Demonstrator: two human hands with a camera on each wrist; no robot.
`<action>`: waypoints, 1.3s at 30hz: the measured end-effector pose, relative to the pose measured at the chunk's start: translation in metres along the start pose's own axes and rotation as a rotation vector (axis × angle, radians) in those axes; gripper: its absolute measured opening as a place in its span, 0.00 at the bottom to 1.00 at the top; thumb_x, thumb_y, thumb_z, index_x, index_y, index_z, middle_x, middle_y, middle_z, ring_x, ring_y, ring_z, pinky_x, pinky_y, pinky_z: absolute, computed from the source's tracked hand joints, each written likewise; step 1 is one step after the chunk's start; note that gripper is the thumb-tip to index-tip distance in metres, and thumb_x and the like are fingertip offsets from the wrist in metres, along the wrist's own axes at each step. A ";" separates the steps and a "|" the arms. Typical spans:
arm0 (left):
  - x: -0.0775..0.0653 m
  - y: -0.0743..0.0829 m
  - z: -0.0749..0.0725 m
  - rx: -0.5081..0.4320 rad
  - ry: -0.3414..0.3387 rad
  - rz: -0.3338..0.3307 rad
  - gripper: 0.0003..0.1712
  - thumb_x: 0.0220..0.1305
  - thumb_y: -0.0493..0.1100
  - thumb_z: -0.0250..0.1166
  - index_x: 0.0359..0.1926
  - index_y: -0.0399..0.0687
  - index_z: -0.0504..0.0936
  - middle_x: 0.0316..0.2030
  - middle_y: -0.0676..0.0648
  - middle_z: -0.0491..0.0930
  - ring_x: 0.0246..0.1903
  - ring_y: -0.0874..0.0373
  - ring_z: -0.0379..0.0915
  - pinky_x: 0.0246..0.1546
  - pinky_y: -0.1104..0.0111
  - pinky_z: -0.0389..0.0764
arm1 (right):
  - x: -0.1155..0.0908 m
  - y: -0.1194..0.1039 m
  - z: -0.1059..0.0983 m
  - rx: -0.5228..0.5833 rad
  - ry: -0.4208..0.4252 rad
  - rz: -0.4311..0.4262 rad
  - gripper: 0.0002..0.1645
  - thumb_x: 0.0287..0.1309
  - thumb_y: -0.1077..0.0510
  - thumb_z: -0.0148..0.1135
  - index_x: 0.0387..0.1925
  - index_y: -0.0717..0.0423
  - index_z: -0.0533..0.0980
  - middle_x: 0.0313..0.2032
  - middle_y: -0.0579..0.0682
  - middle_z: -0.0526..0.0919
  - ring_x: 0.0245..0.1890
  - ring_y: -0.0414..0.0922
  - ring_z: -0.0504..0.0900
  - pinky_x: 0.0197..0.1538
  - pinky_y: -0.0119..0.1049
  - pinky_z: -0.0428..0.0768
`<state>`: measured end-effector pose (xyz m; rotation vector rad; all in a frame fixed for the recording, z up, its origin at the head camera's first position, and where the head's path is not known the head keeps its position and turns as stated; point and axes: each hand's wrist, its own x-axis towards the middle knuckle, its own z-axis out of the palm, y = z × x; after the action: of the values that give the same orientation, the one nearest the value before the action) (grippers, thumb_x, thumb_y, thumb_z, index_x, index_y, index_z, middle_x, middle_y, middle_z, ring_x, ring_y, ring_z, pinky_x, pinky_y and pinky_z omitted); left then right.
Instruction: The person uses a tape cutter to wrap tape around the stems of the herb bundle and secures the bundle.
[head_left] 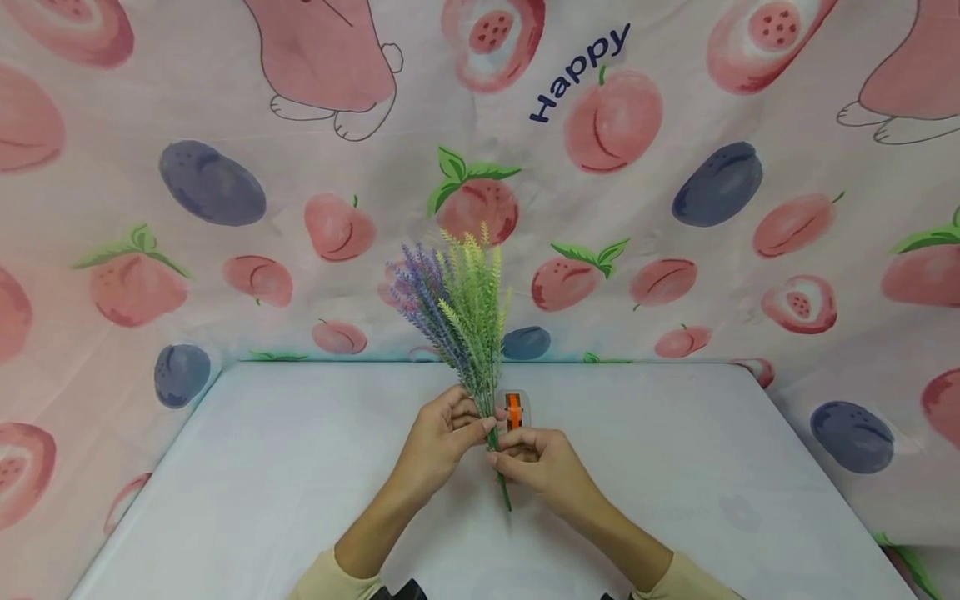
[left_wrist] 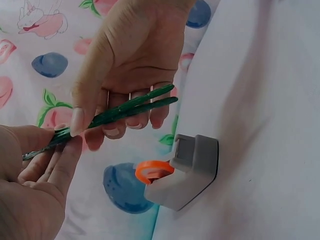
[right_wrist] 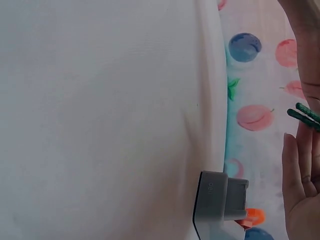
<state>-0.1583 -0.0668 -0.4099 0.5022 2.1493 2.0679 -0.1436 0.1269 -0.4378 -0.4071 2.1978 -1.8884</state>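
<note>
A bunch of artificial lavender, with purple sprigs (head_left: pixel 423 287) on the left and yellow-green sprigs (head_left: pixel 476 292) on the right, stands nearly upright above the table. My left hand (head_left: pixel 438 437) pinches its gathered stems between thumb and fingers. Just below, my right hand (head_left: pixel 547 462) has thumb and fingers on the lower stems, also pinching them. Two green stem ends (left_wrist: pixel 160 96) poke out past the right hand in the left wrist view. Behind the hands is a grey tape dispenser (left_wrist: pixel 200 160) with an orange roll (left_wrist: pixel 150 171), partly hidden in the head view.
A white-covered table (head_left: pixel 300 467) spreads under both hands. Behind it hangs a pink cloth (head_left: pixel 405 183) printed with peaches, dark plums and rabbits. The dispenser stands near the table's far edge, as the right wrist view also shows.
</note>
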 end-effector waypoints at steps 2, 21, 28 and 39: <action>0.000 0.000 0.000 0.014 0.002 -0.002 0.08 0.70 0.36 0.64 0.42 0.36 0.74 0.39 0.38 0.85 0.47 0.46 0.85 0.46 0.63 0.86 | 0.000 0.000 0.001 -0.022 -0.002 -0.012 0.17 0.64 0.57 0.69 0.43 0.70 0.83 0.33 0.62 0.87 0.30 0.40 0.85 0.42 0.43 0.88; 0.004 -0.003 0.000 -0.014 -0.002 -0.034 0.11 0.69 0.34 0.65 0.49 0.36 0.76 0.38 0.43 0.84 0.45 0.52 0.85 0.47 0.53 0.86 | 0.000 -0.006 0.016 -0.267 0.094 -0.025 0.11 0.65 0.59 0.65 0.26 0.57 0.85 0.20 0.45 0.86 0.21 0.52 0.86 0.21 0.28 0.75; 0.005 -0.005 -0.002 -0.003 0.016 -0.039 0.15 0.69 0.34 0.65 0.54 0.34 0.76 0.41 0.40 0.85 0.46 0.50 0.85 0.46 0.58 0.86 | 0.001 -0.007 0.016 -0.348 0.091 -0.042 0.16 0.66 0.49 0.68 0.23 0.49 0.85 0.19 0.46 0.86 0.16 0.46 0.81 0.19 0.31 0.76; 0.005 -0.007 -0.002 0.017 0.019 -0.025 0.15 0.68 0.33 0.64 0.55 0.35 0.77 0.42 0.41 0.84 0.45 0.51 0.85 0.44 0.61 0.87 | 0.000 -0.007 0.016 -0.296 0.084 -0.017 0.17 0.64 0.48 0.70 0.25 0.54 0.87 0.21 0.44 0.87 0.20 0.54 0.83 0.25 0.41 0.85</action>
<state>-0.1646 -0.0677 -0.4157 0.4566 2.1748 2.0514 -0.1379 0.1108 -0.4336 -0.4031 2.5465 -1.6167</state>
